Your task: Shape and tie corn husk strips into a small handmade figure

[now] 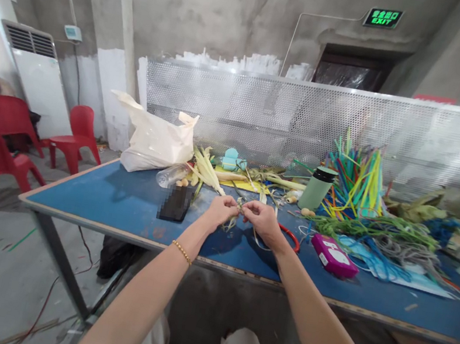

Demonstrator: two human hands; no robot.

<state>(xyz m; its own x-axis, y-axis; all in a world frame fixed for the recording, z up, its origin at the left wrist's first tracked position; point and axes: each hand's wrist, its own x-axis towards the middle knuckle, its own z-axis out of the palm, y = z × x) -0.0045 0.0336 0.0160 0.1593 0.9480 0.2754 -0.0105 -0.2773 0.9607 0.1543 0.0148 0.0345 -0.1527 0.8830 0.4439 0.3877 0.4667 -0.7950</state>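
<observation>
Over the front part of the blue table, my left hand and my right hand nearly meet. Fingers and thumbs of both are pinched on a small bundle of pale plant strips, which look like dried husk. Loose strip ends hang below my left fingers, and another strip curves down under my right hand. The exact grip is too small to make out. Close to my right wrist lies a red ring-shaped tube. A dark, blurred-out flat object lies left of my left hand.
Behind are a white plastic bag, corn husks and a green bottle. At right lie a purple pack, colourful strips and tangled cords. A perforated metal panel borders the far side; red chairs stand left.
</observation>
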